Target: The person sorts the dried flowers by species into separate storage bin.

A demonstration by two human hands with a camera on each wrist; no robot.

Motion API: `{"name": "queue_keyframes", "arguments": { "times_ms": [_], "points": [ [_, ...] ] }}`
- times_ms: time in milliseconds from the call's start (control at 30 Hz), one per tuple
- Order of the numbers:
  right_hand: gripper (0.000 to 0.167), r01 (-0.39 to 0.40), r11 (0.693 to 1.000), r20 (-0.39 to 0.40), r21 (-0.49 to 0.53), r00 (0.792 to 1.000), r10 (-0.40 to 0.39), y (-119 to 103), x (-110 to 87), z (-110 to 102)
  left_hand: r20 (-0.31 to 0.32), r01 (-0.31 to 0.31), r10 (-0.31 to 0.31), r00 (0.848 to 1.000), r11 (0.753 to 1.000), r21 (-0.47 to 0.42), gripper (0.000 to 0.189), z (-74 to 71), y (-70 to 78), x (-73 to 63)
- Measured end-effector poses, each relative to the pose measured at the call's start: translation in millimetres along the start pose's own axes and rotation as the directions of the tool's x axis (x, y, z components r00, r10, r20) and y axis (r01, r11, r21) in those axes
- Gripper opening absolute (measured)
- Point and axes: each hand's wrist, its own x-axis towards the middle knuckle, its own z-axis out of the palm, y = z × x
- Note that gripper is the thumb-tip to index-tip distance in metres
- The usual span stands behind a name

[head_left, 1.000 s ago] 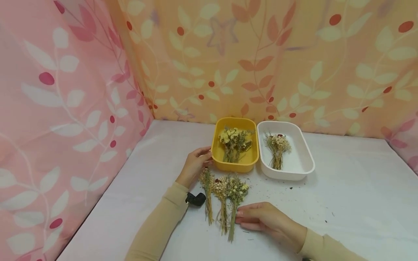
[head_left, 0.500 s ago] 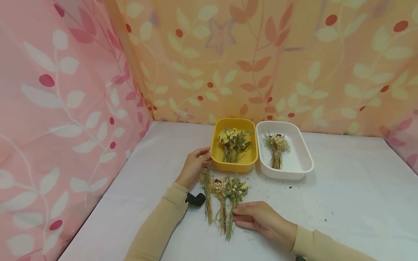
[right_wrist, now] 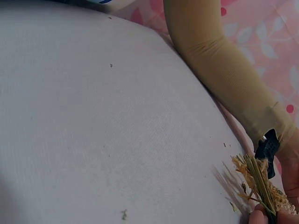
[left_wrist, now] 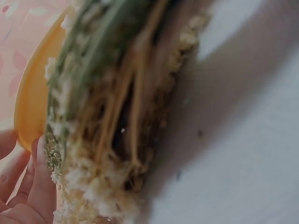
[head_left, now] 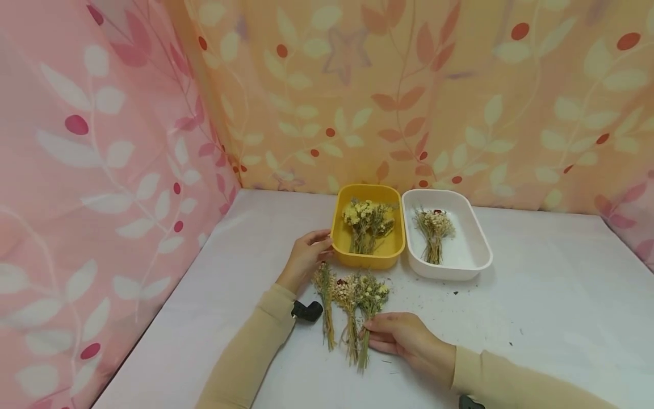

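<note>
My right hand (head_left: 414, 341) pinches the stems of the rightmost bunch of dried flowers (head_left: 372, 295), pale yellow and green. In the right wrist view, the cut stem ends (right_wrist: 261, 184) rise between finger and thumb. Two more bunches lie to its left: a cream bunch (head_left: 346, 292) with a dark red bloom, and a slim bunch (head_left: 326, 301) beside the left wrist. My left hand (head_left: 305, 258) touches the left side of a yellow box (head_left: 365, 262) with extended fingers. Blurred stems and flower heads (left_wrist: 103, 182) fill the middle of the left wrist view.
Dried flowers (head_left: 365, 218) lie inside the yellow box. Against its right side stands a white box (head_left: 470, 267) holding a cream bunch (head_left: 434, 230) with a dark red bloom. Plant crumbs dot the white tabletop (head_left: 552, 307). Patterned cloth (head_left: 460, 113) hangs behind.
The right hand has moved slightly left and away from me, and its fingers have closed on the stems of the rightmost bunch. The left hand stays at the yellow box.
</note>
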Motion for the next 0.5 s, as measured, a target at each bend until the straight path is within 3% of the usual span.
{"name": "queue_keyframes", "arguments": {
  "times_ms": [500],
  "points": [
    [0.059,0.044,0.999,0.106,0.000,0.993,-0.044,-2.5,-14.3,-21.9,0.000,0.003,-0.003,1.000,1.000,-0.010,0.041,0.2,-1.8,0.8]
  ]
}}
